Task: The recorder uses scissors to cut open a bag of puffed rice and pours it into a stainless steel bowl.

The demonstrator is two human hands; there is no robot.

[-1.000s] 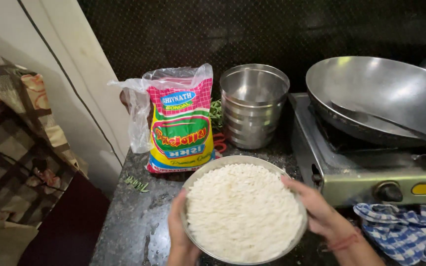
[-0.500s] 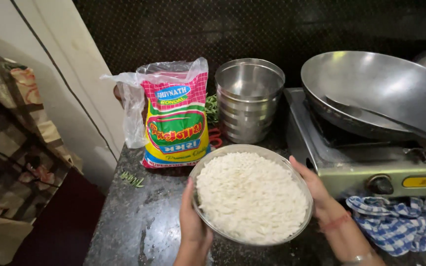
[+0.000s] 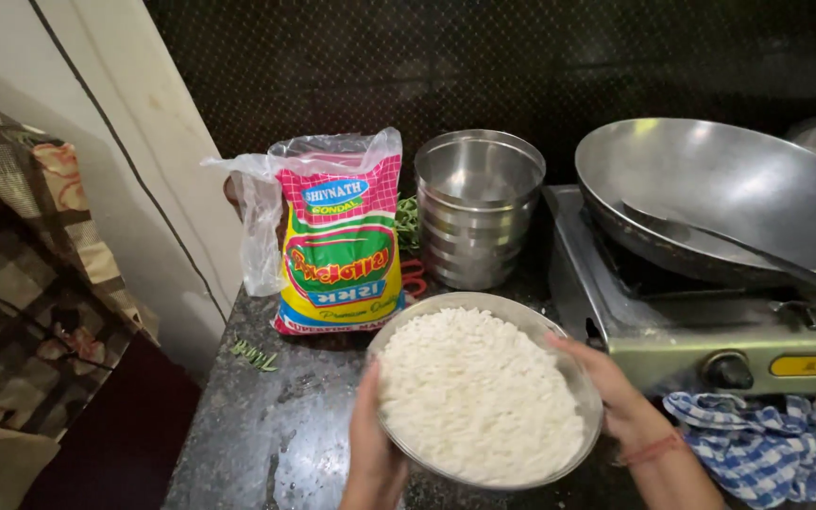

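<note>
I hold a round steel bowl (image 3: 575, 371) filled with white puffed rice (image 3: 479, 395) over a dark stone counter (image 3: 266, 434). My left hand (image 3: 367, 449) grips its left rim from below. My right hand (image 3: 608, 397) grips the right rim, with a red thread at the wrist. Just behind the bowl stands a colourful printed plastic bag (image 3: 337, 247), open at the top.
A stack of steel pots (image 3: 477, 206) stands behind the bowl. To the right, a gas stove (image 3: 710, 340) carries a large steel wok (image 3: 720, 194) with a spatula (image 3: 739, 250) in it. A blue checked cloth (image 3: 762, 449) lies under the stove front. A white wall edges the counter's left.
The bowl sits slightly further right and lower in view than before, with both hands still on its rim. The view has shifted a little across the counter.
</note>
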